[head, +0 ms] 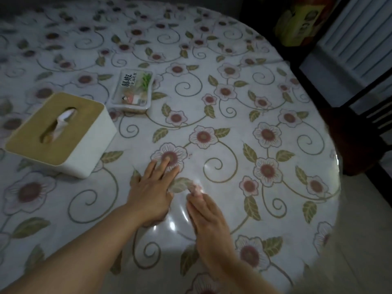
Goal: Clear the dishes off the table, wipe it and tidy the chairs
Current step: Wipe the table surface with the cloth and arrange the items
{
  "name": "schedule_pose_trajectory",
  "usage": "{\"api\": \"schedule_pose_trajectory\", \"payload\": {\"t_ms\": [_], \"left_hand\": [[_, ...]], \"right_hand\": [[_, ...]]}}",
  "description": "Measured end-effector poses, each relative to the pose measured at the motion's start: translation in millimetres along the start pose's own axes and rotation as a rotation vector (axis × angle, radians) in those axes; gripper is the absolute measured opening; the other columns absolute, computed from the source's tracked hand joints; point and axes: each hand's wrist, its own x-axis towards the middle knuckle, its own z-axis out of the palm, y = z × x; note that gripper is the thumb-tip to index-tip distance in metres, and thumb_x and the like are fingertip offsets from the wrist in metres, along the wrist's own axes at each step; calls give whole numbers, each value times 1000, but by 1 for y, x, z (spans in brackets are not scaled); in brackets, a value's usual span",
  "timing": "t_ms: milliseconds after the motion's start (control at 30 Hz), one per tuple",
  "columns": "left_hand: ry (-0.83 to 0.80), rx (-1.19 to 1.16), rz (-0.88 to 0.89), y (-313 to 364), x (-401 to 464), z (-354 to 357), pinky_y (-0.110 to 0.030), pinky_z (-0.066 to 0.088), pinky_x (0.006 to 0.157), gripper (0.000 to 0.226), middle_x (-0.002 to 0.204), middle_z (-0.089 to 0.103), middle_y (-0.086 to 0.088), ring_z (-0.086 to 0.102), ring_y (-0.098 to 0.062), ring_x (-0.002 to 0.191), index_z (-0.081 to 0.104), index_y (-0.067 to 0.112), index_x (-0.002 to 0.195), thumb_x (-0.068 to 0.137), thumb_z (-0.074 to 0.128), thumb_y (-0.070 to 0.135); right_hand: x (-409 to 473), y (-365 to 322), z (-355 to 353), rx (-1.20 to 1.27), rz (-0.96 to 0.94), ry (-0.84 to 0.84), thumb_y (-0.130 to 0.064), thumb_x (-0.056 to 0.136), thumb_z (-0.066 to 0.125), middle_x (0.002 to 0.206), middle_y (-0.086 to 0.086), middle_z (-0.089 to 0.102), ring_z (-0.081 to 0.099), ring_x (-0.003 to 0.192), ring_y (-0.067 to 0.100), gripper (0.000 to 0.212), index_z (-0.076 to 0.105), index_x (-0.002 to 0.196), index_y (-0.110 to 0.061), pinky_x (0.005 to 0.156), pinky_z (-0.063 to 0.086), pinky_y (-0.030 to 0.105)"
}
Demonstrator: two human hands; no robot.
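I see left hand [151, 193] spread flat on the table [233, 115] | right hand [209, 217] fingers straight, tip pressing a blurred scrap at 6 o'clock | tablecloth [280, 209] looks slick, soft, wrinkle-prone; I'd hold it flat | tissue box [60, 132] at 9 o'clock, light.

Pale floral surface [212, 107]
White cloth with pink flowers, olive leaves and scrolls; beyond the left fingers [167, 164], a white tissue box [61, 134] with tan lid.
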Motion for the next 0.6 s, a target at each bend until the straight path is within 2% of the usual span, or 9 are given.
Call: {"api": "schedule_pose_trajectory", "payload": {"t_ms": [67, 133, 200, 267, 333, 400, 467, 533, 600], "left_hand": [[-1, 3, 22, -7, 6, -6, -52, 7, 117, 69, 157, -22, 12, -17, -17, 146, -4, 39, 150, 96, 39, 40], [24, -10, 0, -17, 18, -13, -51, 7, 117, 72, 158, -19, 11, -15, -16, 146, -5, 37, 150, 94, 40, 41], [58, -11, -27, -26, 32, -19, -51, 7, 117, 70, 158, -18, 12, -13, -15, 146, -3, 38, 150, 94, 40, 42], [95, -11, -68, -35, 45, -27, -51, 10, 116, 66, 159, -16, 10, -12, -17, 147, 1, 37, 150, 95, 38, 40], [125, -27, -118, -41, 58, -34, -51, 13, 116, 65, 159, -15, 10, -12, -18, 147, 1, 37, 150, 96, 36, 40], [129, -21, -143, -45, 68, -37, -50, 12, 116, 67, 158, -17, 11, -13, -17, 147, -3, 38, 150, 96, 36, 40], [117, -19, -154, -45, 69, -37, -50, 8, 116, 68, 157, -20, 12, -16, -16, 146, -7, 38, 149, 96, 35, 41], [110, -24, -164, -45, 69, -35, -50, 6, 117, 67, 156, -23, 13, -19, -16, 145, -9, 39, 149, 97, 33, 42], [111, -13, -162, -46, 70, -36, -49, 6, 117, 67, 156, -23, 14, -19, -15, 145, -9, 41, 148, 97, 33, 46]], "right_hand": [[12, 31, -25, -92, -65, -59, -2, 90, 54, 148, -7, 39, 34, 136, 7, 54, 44, 141, -16, 112, 28, 20], [43, 79, -54, -236, 34, 35, -4, 95, 45, 143, -14, 41, 35, 132, 1, 53, 38, 142, -28, 110, 20, 11], [81, 124, -79, -288, 220, 181, 9, 84, 50, 143, 2, 41, 40, 129, 24, 69, 35, 144, -19, 109, 30, 29], [118, 160, -97, -337, 339, 236, 12, 83, 44, 148, 14, 28, 31, 130, 38, 66, 33, 144, -9, 104, 34, 48], [152, 182, -109, -313, 546, 227, 3, 90, 40, 153, 19, 14, 18, 137, 40, 58, 26, 145, -7, 111, 23, 49], [181, 190, -99, -312, 654, 304, -1, 89, 43, 150, 22, 19, 20, 135, 40, 56, 29, 143, -3, 112, 20, 46], [195, 171, -74, -354, 586, 294, -4, 88, 47, 146, 19, 29, 30, 130, 36, 53, 35, 140, -4, 109, 25, 45], [192, 128, -38, -215, 297, 200, -13, 94, 44, 133, 14, 42, 44, 114, 25, 39, 43, 133, -7, 102, 38, 39], [181, 82, -5, -200, 0, 126, 2, 87, 44, 132, 6, 45, 44, 115, 18, 47, 46, 132, -9, 104, 38, 29]]}}
